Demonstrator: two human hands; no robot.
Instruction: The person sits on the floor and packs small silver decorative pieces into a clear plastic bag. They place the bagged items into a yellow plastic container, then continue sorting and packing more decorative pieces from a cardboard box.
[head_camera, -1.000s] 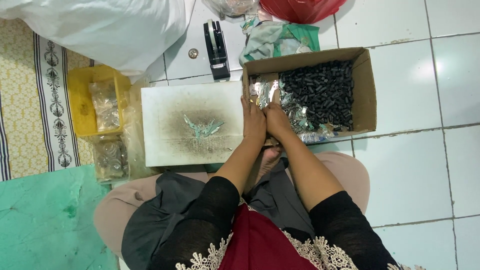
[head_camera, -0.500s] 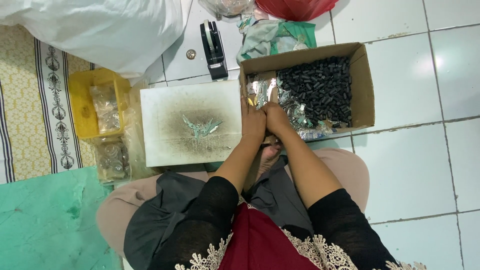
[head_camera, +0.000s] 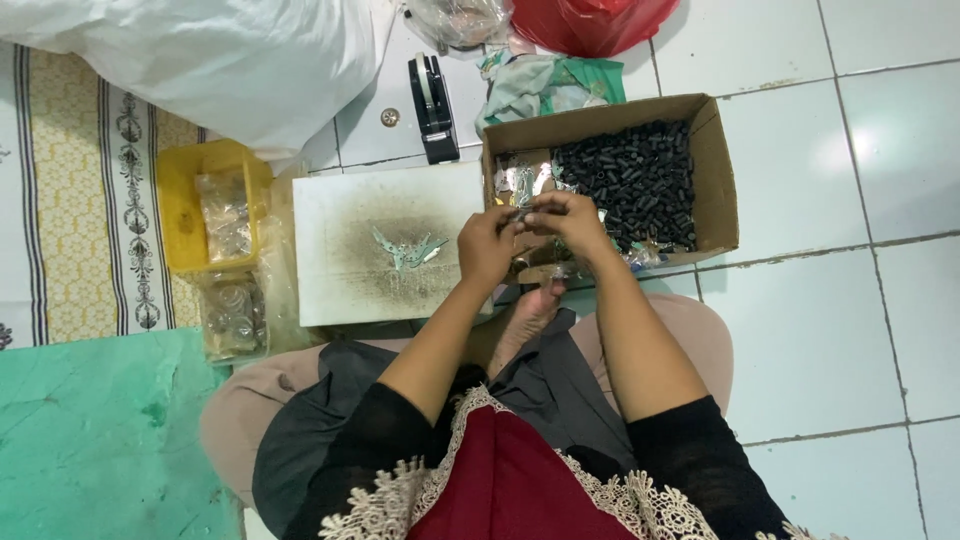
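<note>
My left hand (head_camera: 487, 245) and right hand (head_camera: 572, 218) have drawn back to the cardboard box (head_camera: 722, 170) front edge. Both grips are now pinched shut on one small metal piece (head_camera: 527, 212), so fitting work is under way.

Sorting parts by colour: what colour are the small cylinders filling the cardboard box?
Black, the small cylinders in the brown cardboard box; head view.

Brown cardboard box (head_camera: 715, 180) of black tubes (head_camera: 635, 180), yellow tray (head_camera: 180, 215), white smudged board (head_camera: 340, 280), green mat (head_camera: 90, 440)
</note>
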